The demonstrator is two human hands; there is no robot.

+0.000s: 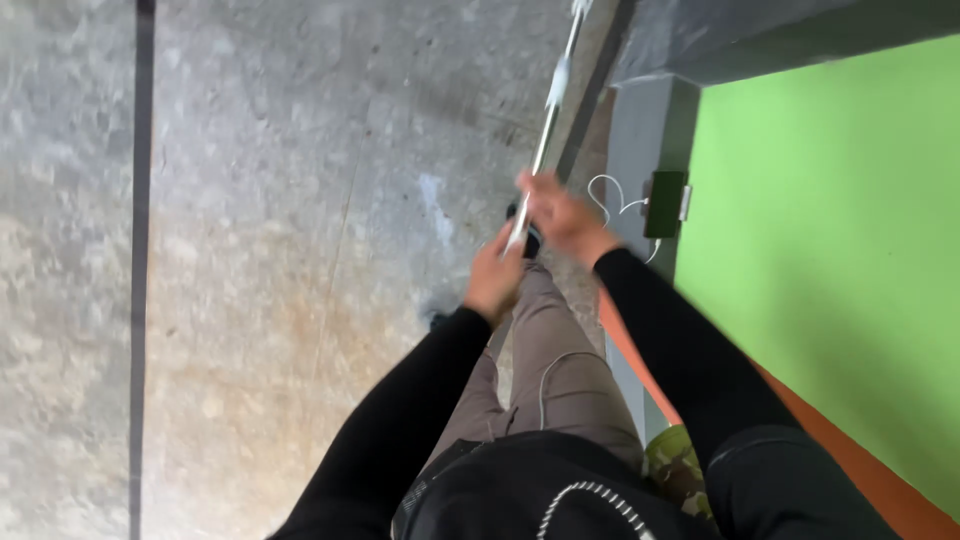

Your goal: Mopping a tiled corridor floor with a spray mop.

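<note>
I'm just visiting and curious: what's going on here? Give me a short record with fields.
view: head camera looking down at the person's own arms and legs
left hand: closed round the lower end of a long white pole
right hand: gripping the same pole just above
pole: slants up and away over the concrete floor
right side: green wall with a small dark box and white cable
clothing: black sleeves, tan trousers
</note>
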